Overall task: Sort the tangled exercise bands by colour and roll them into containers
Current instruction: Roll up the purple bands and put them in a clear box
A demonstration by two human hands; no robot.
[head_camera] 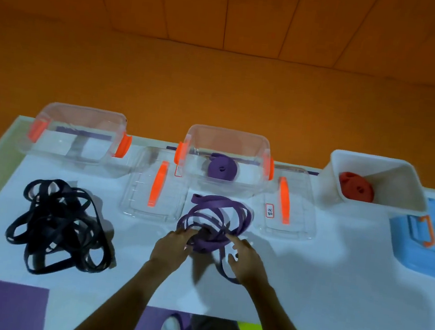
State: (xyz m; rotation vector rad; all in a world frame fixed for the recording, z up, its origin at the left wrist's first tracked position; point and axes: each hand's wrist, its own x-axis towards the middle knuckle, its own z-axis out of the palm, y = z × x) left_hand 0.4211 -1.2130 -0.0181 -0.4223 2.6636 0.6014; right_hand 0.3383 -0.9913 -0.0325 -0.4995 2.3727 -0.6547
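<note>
A loose tangle of purple bands (214,214) lies at the table's middle. My left hand (173,247) grips its near left side and my right hand (246,259) holds strands on its near right. Behind it stands a clear middle container (264,157) with orange clips, holding a rolled purple band (222,169). A heap of black bands (58,227) lies at the left, untouched. The clear left container (52,114) behind it holds no bands. A white bin (411,183) at the right holds rolled red bands (356,187).
Two clear lids with orange handles lie flat, the left lid (138,199) beside the purple tangle and the right lid (299,224) on its other side. A blue lid (419,250) lies at the far right. The white table (304,293) ends near my legs; orange floor beyond.
</note>
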